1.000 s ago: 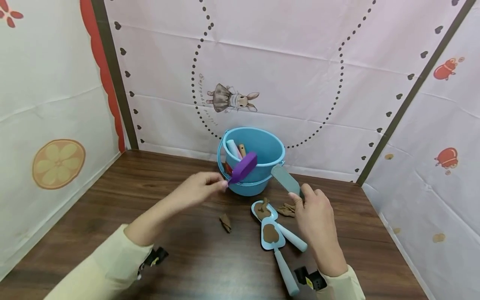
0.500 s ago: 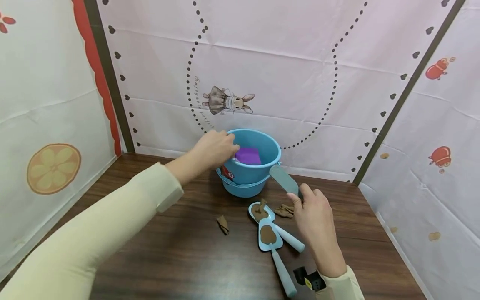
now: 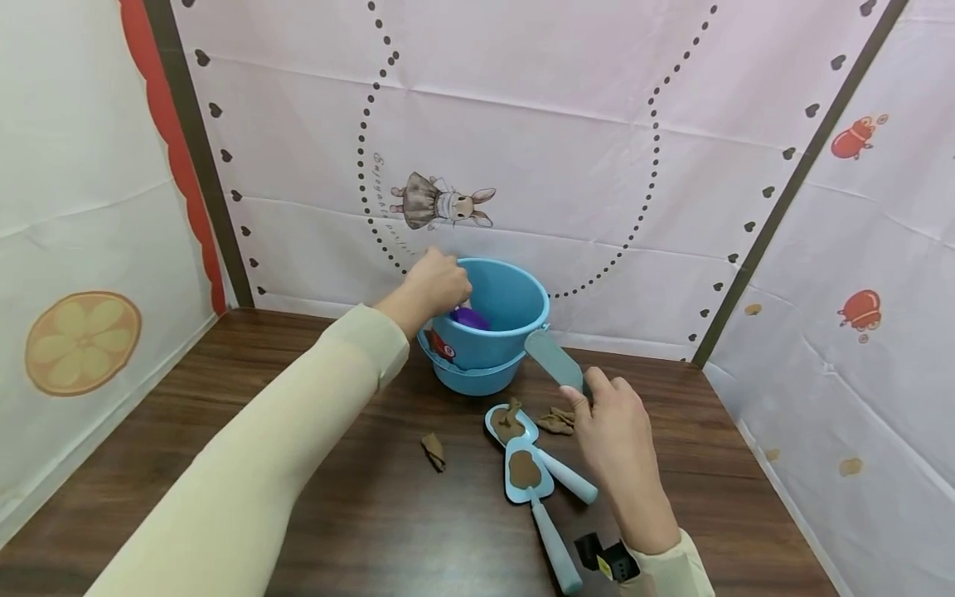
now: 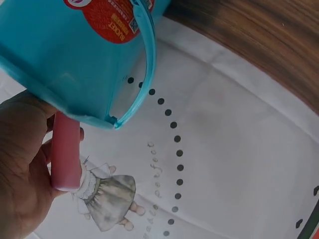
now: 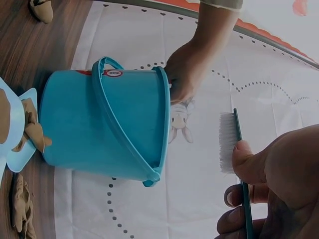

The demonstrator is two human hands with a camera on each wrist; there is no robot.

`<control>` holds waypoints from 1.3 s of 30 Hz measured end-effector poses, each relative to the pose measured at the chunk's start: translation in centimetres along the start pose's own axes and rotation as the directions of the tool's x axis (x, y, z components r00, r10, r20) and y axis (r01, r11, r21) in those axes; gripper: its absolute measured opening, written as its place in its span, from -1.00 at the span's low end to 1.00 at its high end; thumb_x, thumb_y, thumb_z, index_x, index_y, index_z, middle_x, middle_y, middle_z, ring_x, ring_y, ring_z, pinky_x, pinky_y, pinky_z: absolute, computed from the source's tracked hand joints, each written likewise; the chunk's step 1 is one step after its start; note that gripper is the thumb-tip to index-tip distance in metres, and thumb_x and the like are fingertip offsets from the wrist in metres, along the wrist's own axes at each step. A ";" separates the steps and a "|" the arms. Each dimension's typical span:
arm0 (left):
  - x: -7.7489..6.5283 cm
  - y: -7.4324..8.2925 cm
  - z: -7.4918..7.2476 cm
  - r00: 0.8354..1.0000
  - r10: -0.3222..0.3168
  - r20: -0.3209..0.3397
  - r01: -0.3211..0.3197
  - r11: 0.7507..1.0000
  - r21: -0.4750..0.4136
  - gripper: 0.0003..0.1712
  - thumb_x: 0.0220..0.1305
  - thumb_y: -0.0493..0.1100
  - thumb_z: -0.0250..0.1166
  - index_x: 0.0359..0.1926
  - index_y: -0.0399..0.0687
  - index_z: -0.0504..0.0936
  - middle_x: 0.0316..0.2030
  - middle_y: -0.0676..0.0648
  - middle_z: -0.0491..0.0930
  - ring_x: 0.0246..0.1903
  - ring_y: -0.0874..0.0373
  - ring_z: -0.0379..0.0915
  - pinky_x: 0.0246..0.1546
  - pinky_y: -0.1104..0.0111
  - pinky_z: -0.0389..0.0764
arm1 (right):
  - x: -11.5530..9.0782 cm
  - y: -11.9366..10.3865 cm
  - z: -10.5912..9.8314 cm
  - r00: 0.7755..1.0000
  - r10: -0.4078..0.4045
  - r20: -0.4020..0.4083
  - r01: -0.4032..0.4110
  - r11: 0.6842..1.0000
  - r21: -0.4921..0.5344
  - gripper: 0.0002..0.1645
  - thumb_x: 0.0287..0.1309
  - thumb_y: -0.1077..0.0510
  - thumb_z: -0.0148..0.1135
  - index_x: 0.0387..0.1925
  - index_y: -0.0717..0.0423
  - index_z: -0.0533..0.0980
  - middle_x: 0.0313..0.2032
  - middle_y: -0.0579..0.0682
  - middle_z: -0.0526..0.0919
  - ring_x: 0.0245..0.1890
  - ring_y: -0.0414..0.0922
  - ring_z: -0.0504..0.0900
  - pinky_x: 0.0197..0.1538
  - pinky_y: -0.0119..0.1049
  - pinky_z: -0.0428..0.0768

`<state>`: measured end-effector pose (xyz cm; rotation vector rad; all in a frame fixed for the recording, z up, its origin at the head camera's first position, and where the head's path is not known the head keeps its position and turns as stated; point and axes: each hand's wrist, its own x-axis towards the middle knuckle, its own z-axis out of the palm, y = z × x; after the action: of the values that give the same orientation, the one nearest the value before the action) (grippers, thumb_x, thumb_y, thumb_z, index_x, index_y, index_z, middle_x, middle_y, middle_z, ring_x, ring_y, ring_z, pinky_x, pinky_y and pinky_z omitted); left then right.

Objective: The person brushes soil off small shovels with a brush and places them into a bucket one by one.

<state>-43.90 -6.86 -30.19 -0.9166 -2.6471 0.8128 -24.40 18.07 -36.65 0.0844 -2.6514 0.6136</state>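
Note:
My left hand [image 3: 436, 283] reaches over the left rim of a light blue bucket [image 3: 477, 356] at the back of the table. In the left wrist view its fingers hold a pink handle [image 4: 66, 154] at the rim; the handle's other end is hidden by the bucket. Inside the bucket, part of a purple flat-headed tool [image 3: 472, 318] shows under that hand. My right hand [image 3: 615, 427] grips a grey-green brush [image 3: 552, 358], held up in front of the bucket's right side. Its pale bristles [image 5: 228, 144] show in the right wrist view.
Two light blue spades lie crossed before the bucket, a front one [image 3: 525, 471] and a rear one [image 3: 509, 423], both with brown matter on their blades. Crumpled brown pieces lie left [image 3: 433, 452] and right [image 3: 555, 420] of them. Printed cloth [image 3: 522, 166] walls the table in.
My left hand has carried the purple tool into the bucket and let go of it, then taken hold of the pink handle. My right hand still holds the brush in about the same place.

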 end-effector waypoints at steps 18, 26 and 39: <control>0.2 0.5 0.2 0.995 0.073 -0.071 -0.079 0.994 -0.082 -0.80 0.36 -0.16 0.37 -0.02 0.05 0.76 -0.03 -0.06 0.70 0.01 -0.04 0.53 0.05 0.03 0.59 | -0.1 0.0 0.2 1.000 0.003 0.002 -0.003 1.000 -0.004 -0.67 0.42 -0.08 0.19 -0.25 0.11 0.46 -0.50 0.07 0.31 -0.54 -0.04 0.28 -0.46 -0.21 0.31; -0.8 0.2 0.5 0.991 0.014 -0.131 -0.029 0.993 -0.112 -0.59 0.42 0.18 0.25 0.11 0.08 0.67 0.02 -0.07 0.67 0.07 -0.05 0.52 0.05 -0.02 0.57 | -0.1 -0.3 0.3 1.000 -0.003 0.006 0.003 1.000 0.002 -0.67 0.42 -0.10 0.18 -0.25 0.09 0.44 -0.49 0.06 0.31 -0.54 -0.04 0.27 -0.44 -0.21 0.30; -13.1 7.9 1.5 0.859 -0.378 -0.345 0.175 0.850 -0.497 -0.18 0.37 0.47 0.06 0.42 0.08 0.41 0.29 -0.14 0.47 0.26 -0.14 0.40 -0.03 -0.13 0.56 | -0.5 -0.8 -0.3 1.000 -0.008 0.004 0.008 1.000 0.012 -0.66 0.43 -0.10 0.18 -0.25 0.09 0.44 -0.49 0.07 0.30 -0.54 -0.04 0.27 -0.46 -0.22 0.30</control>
<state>-30.26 -10.60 -36.35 -0.6622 -2.5016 -0.0919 -23.69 17.47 -36.24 0.0994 -2.6503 0.6269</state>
